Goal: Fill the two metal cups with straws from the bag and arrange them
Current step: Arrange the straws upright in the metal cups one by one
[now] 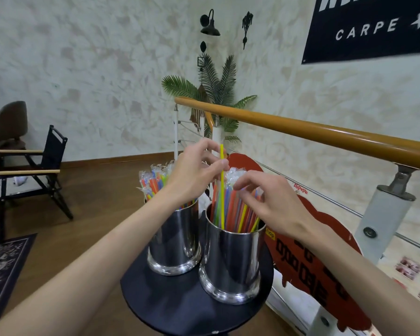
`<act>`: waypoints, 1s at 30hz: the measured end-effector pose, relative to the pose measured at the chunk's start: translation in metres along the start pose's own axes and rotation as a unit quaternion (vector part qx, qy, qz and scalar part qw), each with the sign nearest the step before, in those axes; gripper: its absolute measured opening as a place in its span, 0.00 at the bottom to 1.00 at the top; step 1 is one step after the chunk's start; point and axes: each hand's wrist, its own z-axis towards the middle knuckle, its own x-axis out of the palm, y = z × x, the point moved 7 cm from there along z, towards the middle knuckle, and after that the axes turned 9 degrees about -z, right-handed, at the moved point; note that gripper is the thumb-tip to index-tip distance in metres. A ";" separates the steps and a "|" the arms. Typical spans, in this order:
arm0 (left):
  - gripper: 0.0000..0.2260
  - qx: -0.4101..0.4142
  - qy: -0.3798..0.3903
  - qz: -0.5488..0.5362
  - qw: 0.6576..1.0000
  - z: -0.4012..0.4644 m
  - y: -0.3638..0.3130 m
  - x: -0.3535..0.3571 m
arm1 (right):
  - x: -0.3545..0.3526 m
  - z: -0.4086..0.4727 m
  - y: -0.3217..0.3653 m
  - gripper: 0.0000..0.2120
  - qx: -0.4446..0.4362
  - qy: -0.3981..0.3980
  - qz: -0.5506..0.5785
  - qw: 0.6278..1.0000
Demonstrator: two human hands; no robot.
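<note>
There, the left hand [194, 175] pinches a yellow straw [222, 187] between thumb and fingertips, holding it upright with its lower end inside the nearer metal cup [230, 260]. The right hand [274, 204] hovers just beside it, fingers loosely curled over the wrapped, many-coloured straws [238, 209] packed there. The farther cup [174, 241] stands alongside on the round dark worktop [180, 309].

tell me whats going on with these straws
A person is sorting straws into two metal cups on a small round table. The left hand pinches a yellow straw standing in the right cup. The right hand fingers the straw tops there. The left cup is already full.
</note>
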 end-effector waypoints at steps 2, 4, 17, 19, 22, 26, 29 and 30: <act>0.07 -0.003 0.021 0.048 0.999 -0.007 0.008 0.003 | -0.004 0.001 -0.009 0.06 0.048 -0.021 -0.007 0.999; 0.04 -0.016 0.040 0.097 0.994 -0.016 0.020 0.006 | -0.006 0.002 -0.016 0.06 0.083 -0.036 -0.035 0.995; 0.10 -0.054 0.082 0.168 0.981 -0.039 0.067 0.028 | 0.019 0.002 -0.016 0.18 0.125 0.080 -0.088 0.985; 0.06 -0.060 0.086 0.175 0.979 -0.037 0.071 0.031 | 0.021 0.000 -0.016 0.16 0.130 0.061 -0.085 0.986; 0.06 -0.056 0.071 0.187 0.978 -0.033 0.073 0.032 | 0.027 -0.005 -0.018 0.15 0.144 0.058 -0.066 0.986; 0.13 -0.041 0.061 0.196 0.978 -0.034 0.076 0.033 | 0.024 -0.008 -0.020 0.16 0.155 0.018 -0.055 0.986; 0.12 -0.040 0.069 0.184 0.980 -0.034 0.076 0.034 | 0.012 -0.007 -0.020 0.17 0.155 -0.019 -0.057 0.986; 0.11 -0.039 0.070 0.184 0.980 -0.034 0.076 0.034 | 0.011 -0.006 -0.020 0.16 0.150 -0.009 -0.069 0.986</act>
